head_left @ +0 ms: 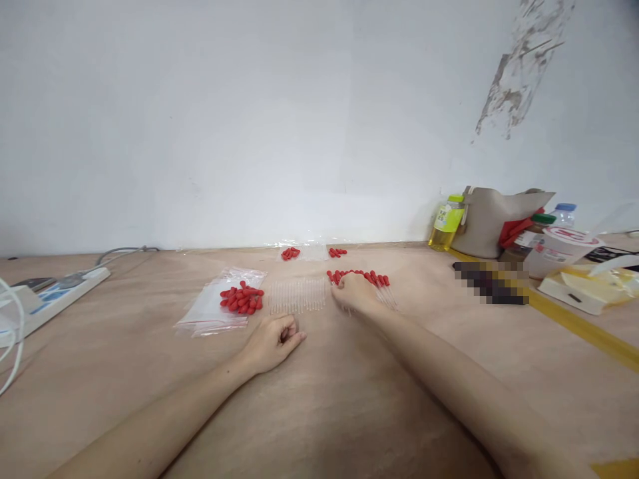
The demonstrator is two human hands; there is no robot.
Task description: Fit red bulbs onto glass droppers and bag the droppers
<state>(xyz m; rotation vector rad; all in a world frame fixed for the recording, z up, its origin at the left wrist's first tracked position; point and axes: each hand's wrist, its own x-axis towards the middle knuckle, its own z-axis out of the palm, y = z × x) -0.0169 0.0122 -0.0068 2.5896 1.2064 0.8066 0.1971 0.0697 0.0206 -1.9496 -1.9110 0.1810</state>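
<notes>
My right hand (355, 293) is over the left end of a row of droppers with red rubber bulbs (377, 277) and clear thin tubes. Its fingers are pinched on a dropper there, mostly hidden by the hand. To its left, a row of bare clear tubes (298, 296) lies side by side on the table. My left hand (274, 342) rests just in front of these tubes, fingers curled in, thumb extended, nothing visible in it. Beyond it, a pile of loose red bulbs (242, 298) sits on stacked clear zip bags (204, 309).
Near the wall lie clear bags with red bulbs (290, 253). A power strip (70, 296) with cables stands at the left. On the right are a yellow drink bottle (446, 226), a beige bag (482, 219), a cup (559, 253) and a tissue pack (582, 289).
</notes>
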